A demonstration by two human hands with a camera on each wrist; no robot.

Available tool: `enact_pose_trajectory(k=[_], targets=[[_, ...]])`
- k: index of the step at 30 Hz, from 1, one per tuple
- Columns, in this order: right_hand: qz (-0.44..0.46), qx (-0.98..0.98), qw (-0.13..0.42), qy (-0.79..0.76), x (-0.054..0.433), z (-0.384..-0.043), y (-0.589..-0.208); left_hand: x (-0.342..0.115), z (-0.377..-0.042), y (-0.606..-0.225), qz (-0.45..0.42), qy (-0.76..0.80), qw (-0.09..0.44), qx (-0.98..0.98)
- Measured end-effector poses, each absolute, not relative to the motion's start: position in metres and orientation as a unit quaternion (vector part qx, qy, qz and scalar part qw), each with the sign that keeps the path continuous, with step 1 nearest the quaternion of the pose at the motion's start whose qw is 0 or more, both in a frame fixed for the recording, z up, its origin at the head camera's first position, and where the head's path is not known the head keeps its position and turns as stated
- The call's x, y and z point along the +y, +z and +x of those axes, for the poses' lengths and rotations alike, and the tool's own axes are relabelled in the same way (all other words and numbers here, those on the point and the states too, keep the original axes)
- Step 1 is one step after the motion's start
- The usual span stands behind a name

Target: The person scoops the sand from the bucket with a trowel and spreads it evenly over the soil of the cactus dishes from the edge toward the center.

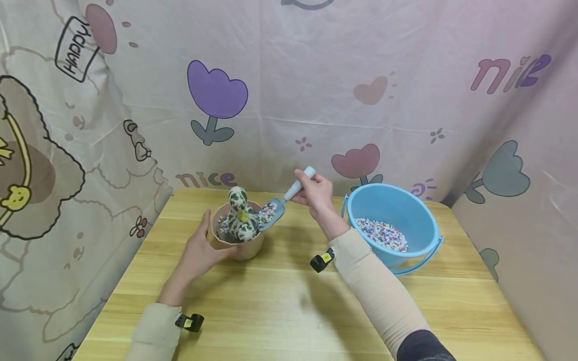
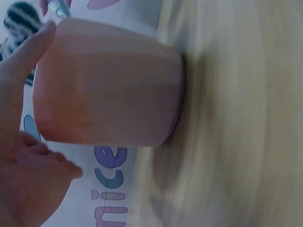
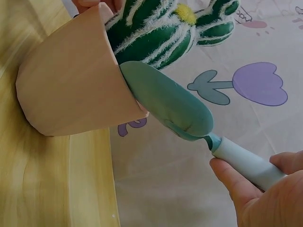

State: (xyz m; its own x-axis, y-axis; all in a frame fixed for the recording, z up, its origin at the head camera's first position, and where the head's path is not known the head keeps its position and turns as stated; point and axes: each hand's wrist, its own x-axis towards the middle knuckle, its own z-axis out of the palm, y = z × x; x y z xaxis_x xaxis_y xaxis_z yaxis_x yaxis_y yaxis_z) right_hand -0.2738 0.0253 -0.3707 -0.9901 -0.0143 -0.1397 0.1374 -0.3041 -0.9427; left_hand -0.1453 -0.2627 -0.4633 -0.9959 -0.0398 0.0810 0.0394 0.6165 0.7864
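Observation:
A pinkish-beige flower pot [image 1: 247,249] stands on the table, holding a cactus [image 1: 244,220] with white fuzzy ribs and a yellow flower. My left hand [image 1: 203,253] holds the pot from the near left, thumb along its rim and fingers round the left side. In my right hand [image 1: 317,198] I grip the pale handle of a small blue-green trowel [image 3: 168,101]. Multicoloured pebbles [image 1: 267,213] lie in its blade, whose tip is right at the pot's right rim, beside the cactus. Greyish pebbles [image 1: 223,228] show inside the pot.
To the right stands a light blue bucket [image 1: 392,193] with more coloured pebbles [image 1: 383,234] at its bottom, its handle [image 1: 422,263] hanging down in front. A wooden table [image 1: 280,311] carries everything. Printed cloth [image 1: 289,100] hangs behind the table and along both sides.

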Motion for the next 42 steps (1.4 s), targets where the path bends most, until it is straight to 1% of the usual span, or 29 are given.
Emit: enact_pose_trajectory(k=[3,9,17,25,28,31,35,38,42], targets=[[0.055,0.590,0.047,-0.804,0.026,-0.274,-0.371,-0.266,-0.147,-0.463,-0.011,-0.433,0.037,-0.901],[0.053,0.594,0.048,-0.801,0.027,-0.273,-0.370,-0.262,-0.147,-0.466,-0.010,-0.457,0.054,-0.888],[0.047,0.594,0.043,-0.802,0.029,-0.272,-0.368,-0.244,-0.141,-0.469,0.043,-0.493,0.074,-0.866],[0.043,0.592,0.035,-0.804,0.031,-0.272,-0.366,-0.221,-0.137,-0.474,0.067,-0.472,0.167,-0.863],[0.044,0.590,0.033,-0.806,0.031,-0.272,-0.366,-0.216,-0.136,-0.474,0.074,-0.465,0.182,-0.863],[0.048,0.591,0.031,-0.805,0.032,-0.272,-0.366,-0.217,-0.136,-0.474,0.081,-0.463,0.168,-0.866],[0.054,0.590,0.029,-0.805,0.033,-0.273,-0.367,-0.227,-0.137,-0.471,0.080,-0.468,0.117,-0.872],[0.055,0.591,0.027,-0.804,0.034,-0.273,-0.367,-0.236,-0.139,-0.467,0.066,-0.468,0.080,-0.877],[0.054,0.599,0.027,-0.798,0.034,-0.274,-0.367,-0.247,-0.145,-0.465,0.039,-0.468,0.057,-0.881]])
